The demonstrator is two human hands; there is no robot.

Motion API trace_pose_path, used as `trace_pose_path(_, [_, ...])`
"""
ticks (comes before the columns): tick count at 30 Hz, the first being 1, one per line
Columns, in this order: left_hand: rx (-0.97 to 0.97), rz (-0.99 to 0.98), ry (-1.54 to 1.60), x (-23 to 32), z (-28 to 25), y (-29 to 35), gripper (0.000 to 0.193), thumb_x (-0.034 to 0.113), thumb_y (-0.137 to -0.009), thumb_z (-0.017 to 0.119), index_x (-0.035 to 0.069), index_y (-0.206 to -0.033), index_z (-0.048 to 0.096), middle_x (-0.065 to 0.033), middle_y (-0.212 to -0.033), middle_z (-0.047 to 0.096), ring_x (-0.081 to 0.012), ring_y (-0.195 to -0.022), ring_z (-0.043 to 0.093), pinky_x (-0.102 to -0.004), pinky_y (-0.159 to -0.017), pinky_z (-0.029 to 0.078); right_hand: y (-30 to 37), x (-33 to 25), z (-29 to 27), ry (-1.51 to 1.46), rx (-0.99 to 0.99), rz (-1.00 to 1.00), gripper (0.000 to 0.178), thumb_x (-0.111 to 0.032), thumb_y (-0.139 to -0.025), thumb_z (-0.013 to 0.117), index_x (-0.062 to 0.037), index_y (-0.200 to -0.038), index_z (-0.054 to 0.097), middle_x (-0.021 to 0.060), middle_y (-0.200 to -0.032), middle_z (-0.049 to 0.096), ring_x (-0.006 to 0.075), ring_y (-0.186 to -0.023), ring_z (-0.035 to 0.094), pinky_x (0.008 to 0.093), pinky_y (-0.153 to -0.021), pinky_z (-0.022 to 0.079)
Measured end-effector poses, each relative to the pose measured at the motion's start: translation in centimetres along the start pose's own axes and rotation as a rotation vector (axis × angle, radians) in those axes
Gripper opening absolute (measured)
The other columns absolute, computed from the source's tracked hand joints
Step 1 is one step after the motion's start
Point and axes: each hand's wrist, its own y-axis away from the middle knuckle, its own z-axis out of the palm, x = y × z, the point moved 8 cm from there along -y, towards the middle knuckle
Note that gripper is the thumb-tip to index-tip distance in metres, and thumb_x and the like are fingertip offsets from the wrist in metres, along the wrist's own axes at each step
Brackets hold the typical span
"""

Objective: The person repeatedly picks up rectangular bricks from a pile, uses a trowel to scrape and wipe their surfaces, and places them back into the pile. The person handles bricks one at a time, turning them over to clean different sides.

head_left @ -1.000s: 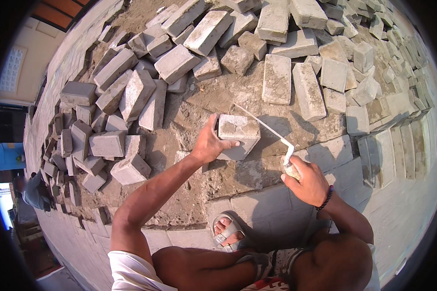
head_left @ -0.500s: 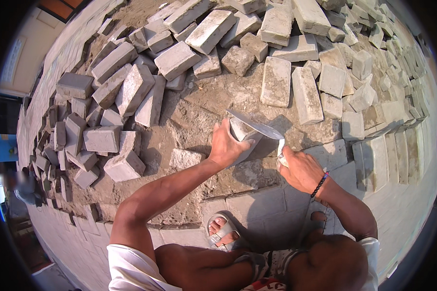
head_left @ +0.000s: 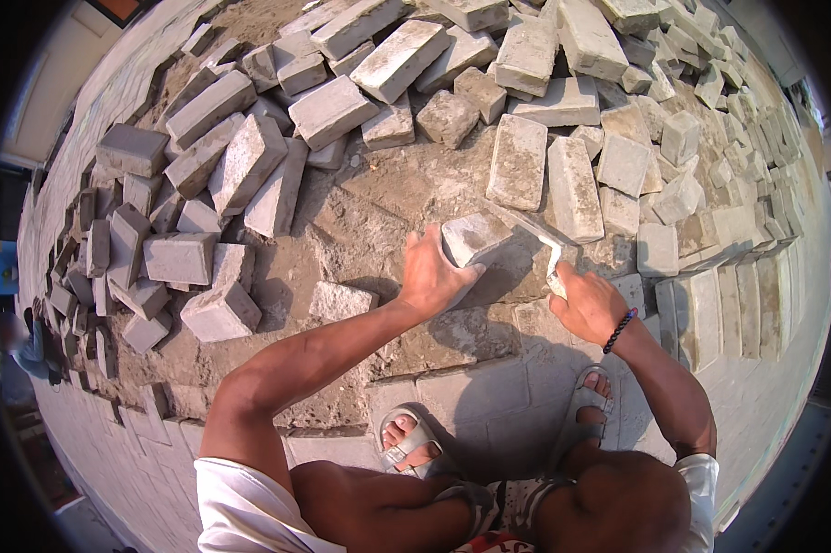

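My left hand (head_left: 429, 281) is closed round the side of a grey paving brick (head_left: 475, 236), thumb along its near edge. The brick is tilted above the dug-up soil, its pale, rough end facing up. In my right hand (head_left: 589, 304) is a trowel (head_left: 555, 262), gripped by its whitish handle. The thin blade extends up and left, just to the right of the brick and apart from it. A loose broken brick (head_left: 342, 300) lies on the soil left of my left hand.
Piled loose bricks (head_left: 333, 112) cover the far side and left. Stacked pavers (head_left: 719, 309) stand at right. Laid paving (head_left: 475, 392) borders the bare soil (head_left: 379, 207) near my sandalled feet (head_left: 411, 442). A person (head_left: 30, 346) appears blurred at the far left.
The trowel blade has moved from across the brick's top to its right side, leaving the brick's end in view. My right hand has shifted slightly right. The left still holds the brick.
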Motion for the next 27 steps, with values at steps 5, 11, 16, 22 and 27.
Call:
trace_pose_path(5, [0.025,0.059,0.014,-0.7,-0.9,0.6,0.068,0.028,-0.068,0.085,-0.008,-0.114,0.050,-0.0251,-0.104,0.059,-0.0370,-0.106,0.049,-0.0457,-0.092,0.045,2.4,-6.6,-1.4,-0.167,-0.082,-0.048,0.031,-0.020,-0.087,0.060,0.0023,-0.107,0.048,0.0274,-0.077,0.066,0.0475,-0.075,0.065,0.0547,-0.073,0.051])
trace_pose_path(11, [0.009,-0.002,-0.005,-0.9,-0.2,0.5,0.076,0.031,-0.066,0.088,-0.005,-0.119,0.045,-0.0273,-0.111,0.051,-0.0415,-0.104,0.055,-0.0463,-0.092,0.047,-0.5,-0.5,1.4,-0.108,-0.118,0.114,0.031,-0.021,-0.089,0.058,0.0030,-0.106,0.049,0.0285,-0.083,0.067,0.0468,-0.084,0.065,0.0546,-0.079,0.051])
trace_pose_path(16, [0.059,0.101,-0.011,-1.6,-1.1,1.2,0.075,0.031,-0.066,0.088,-0.004,-0.115,0.044,-0.0265,-0.109,0.051,-0.0393,-0.104,0.055,-0.0462,-0.091,0.047,2.7,-7.3,0.1,-0.160,-0.149,-0.027,0.032,-0.020,-0.088,0.058,0.0039,-0.107,0.048,0.0284,-0.080,0.066,0.0460,-0.082,0.065,0.0548,-0.077,0.051])
trace_pose_path(22, [0.050,0.031,-0.031,-1.8,-0.9,1.4,0.072,0.030,-0.067,0.087,-0.004,-0.115,0.044,-0.0250,-0.107,0.053,-0.0367,-0.102,0.057,-0.0457,-0.089,0.047,-0.3,-1.6,1.0,-0.083,-0.040,0.031,0.032,-0.020,-0.087,0.060,0.0045,-0.103,0.048,0.0282,-0.078,0.065,0.0459,-0.080,0.065,0.0542,-0.073,0.051])
trace_pose_path(27, [0.044,0.207,-0.023,-3.6,-0.7,1.6,0.070,0.029,-0.068,0.086,-0.005,-0.113,0.044,-0.0257,-0.107,0.053,-0.0367,-0.102,0.057,-0.0458,-0.089,0.047,2.3,-9.0,0.8,-0.082,-0.231,-0.101,0.033,-0.021,-0.087,0.060,0.0041,-0.105,0.048,0.0280,-0.078,0.066,0.0459,-0.078,0.066,0.0517,-0.072,0.053])
